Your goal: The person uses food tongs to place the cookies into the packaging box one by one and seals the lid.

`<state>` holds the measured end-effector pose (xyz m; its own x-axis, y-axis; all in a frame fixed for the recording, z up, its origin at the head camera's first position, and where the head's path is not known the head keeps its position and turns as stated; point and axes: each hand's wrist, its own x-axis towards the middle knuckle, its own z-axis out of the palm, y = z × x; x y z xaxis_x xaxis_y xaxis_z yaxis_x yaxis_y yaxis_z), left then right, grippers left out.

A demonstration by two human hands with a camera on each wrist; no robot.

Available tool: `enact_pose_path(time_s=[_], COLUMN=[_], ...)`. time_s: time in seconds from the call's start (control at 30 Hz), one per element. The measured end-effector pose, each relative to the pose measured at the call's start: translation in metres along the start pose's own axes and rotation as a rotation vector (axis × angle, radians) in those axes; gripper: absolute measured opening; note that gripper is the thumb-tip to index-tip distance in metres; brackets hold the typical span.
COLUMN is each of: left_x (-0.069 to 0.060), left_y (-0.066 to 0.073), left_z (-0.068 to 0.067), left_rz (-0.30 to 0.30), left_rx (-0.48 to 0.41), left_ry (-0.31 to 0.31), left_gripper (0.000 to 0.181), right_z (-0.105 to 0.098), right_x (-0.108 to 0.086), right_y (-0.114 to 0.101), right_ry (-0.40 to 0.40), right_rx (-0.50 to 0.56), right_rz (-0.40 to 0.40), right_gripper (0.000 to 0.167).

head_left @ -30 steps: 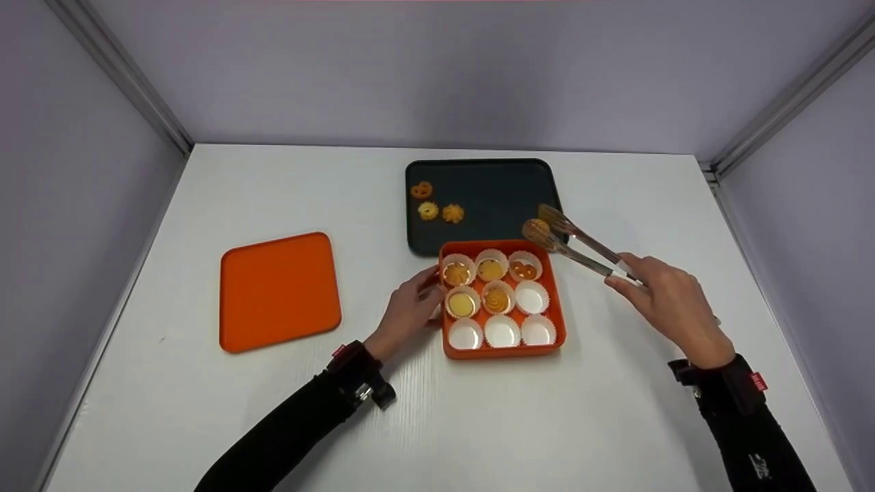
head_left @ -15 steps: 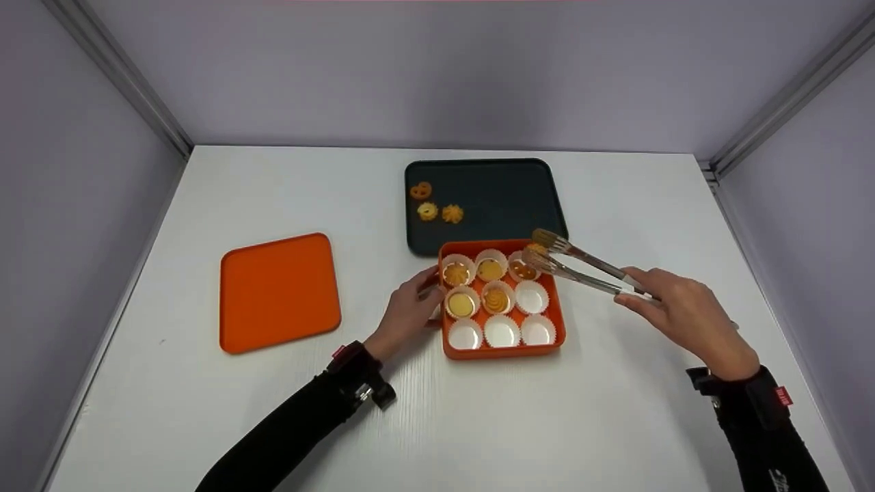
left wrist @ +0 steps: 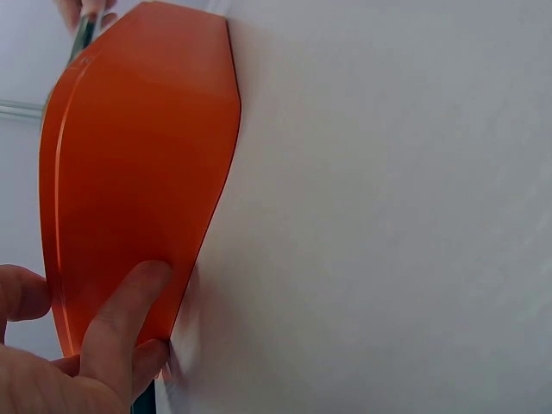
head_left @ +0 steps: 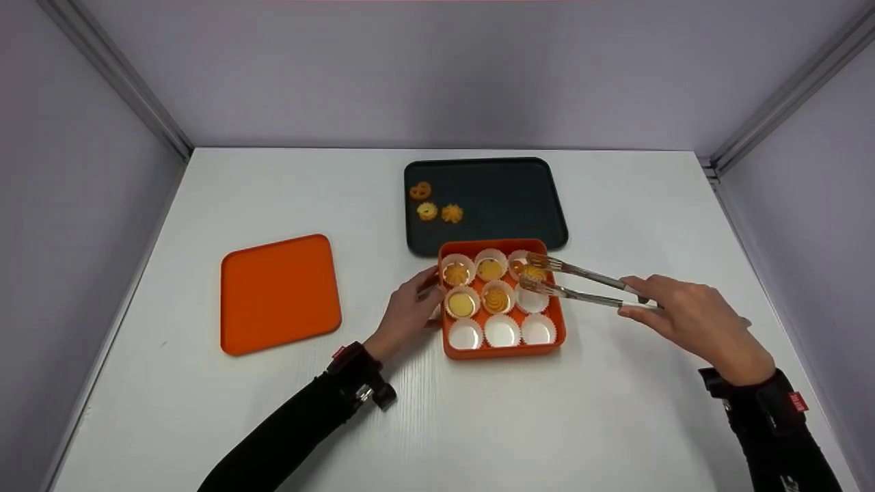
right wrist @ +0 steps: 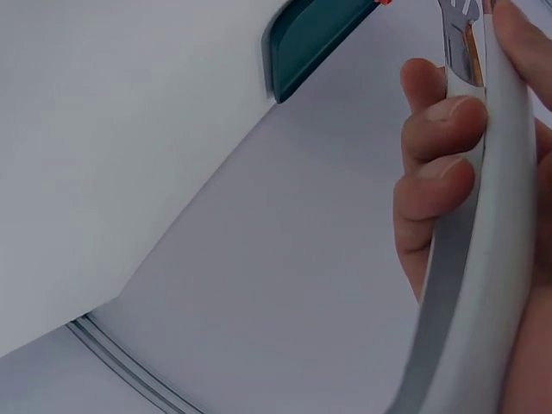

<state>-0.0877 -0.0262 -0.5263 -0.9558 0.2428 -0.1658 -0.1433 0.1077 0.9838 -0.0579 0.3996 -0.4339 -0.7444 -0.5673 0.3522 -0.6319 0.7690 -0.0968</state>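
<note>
Well over on the left, a flat orange tray (head_left: 280, 295) lies on the white table (head_left: 157, 410). Next comes the left hand (head_left: 405, 311), its fingers bent against the left wall and rear corner of the orange box (head_left: 504, 352), holding it. Behind the box, the dark tray (head_left: 509, 195) bears a pretzel cookie (head_left: 420, 191) and two fluted cookies (head_left: 452, 213). Inside the box, three rows of paper cups (head_left: 502, 332) stand; cookies sit in the back row and in the left and middle cups of the second, while the front three hold none. At the right, the right hand (head_left: 704, 324) grips the metal tongs (head_left: 581, 296), whose tips pinch a ridged cookie (head_left: 533, 275) above the border between the back right cup (head_left: 516, 258) and the vacant cup (head_left: 532, 301) before it.

If the left hand relaxed, a knock from the tongs could shift the box. Squeezing unevenly could shoot the round cookie out; loosening too far back could drop it onto the filled cup or a pleated rim.

Compared with half a second ago, the tongs and cookie are nearer the vacant cup, and the right wrist lies farther right; left hand and box look unmoved.
</note>
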Motion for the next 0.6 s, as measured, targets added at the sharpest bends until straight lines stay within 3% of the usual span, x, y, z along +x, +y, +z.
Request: enact_pose_path(time_s=[0.6], left_x=[0.001], left_y=[0.000], left_z=[0.001], left_rz=[-0.005], left_rx=[0.003], left_ry=[0.008], left_gripper=[0.059], right_z=[-0.009], right_x=[0.003], right_y=[-0.016], right_ry=[-0.063], right_rx=[-0.126], right_rz=[-0.017], right_gripper=[0.048])
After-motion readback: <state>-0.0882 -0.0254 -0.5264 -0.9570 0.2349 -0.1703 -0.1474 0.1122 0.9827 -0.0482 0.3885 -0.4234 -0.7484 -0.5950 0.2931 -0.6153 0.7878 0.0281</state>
